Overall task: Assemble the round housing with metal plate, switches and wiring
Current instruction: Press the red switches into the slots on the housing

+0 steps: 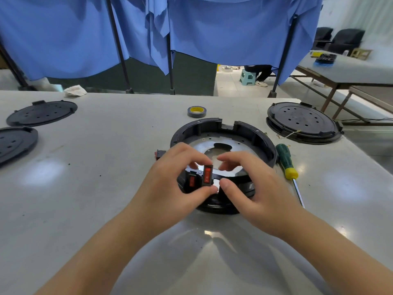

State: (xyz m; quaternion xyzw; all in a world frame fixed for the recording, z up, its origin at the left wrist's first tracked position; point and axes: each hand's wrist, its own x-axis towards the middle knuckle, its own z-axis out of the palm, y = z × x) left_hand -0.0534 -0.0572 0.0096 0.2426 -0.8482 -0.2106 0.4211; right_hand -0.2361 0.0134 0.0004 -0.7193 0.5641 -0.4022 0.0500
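Observation:
The round black housing (223, 128) lies on the table's middle with the shiny metal plate (238, 145) inside it. My left hand (170, 186) pinches a black rocker switch with a red button (207, 175) at the housing's near wall. A second red switch (192, 181) sits in the wall just to its left. My right hand (255, 188) reaches over the near rim, its thumb against the wall beside the held switch and its fingers curled over the plate. Another switch (158, 154) lies on the table left of the housing, partly hidden by my left hand.
A green-and-yellow screwdriver (287, 162) lies right of the housing. A tape roll (197, 112) sits behind it. Black round covers lie at far right (304, 122) and at left (42, 112), (14, 143). A thin wire (291, 134) lies near the right cover.

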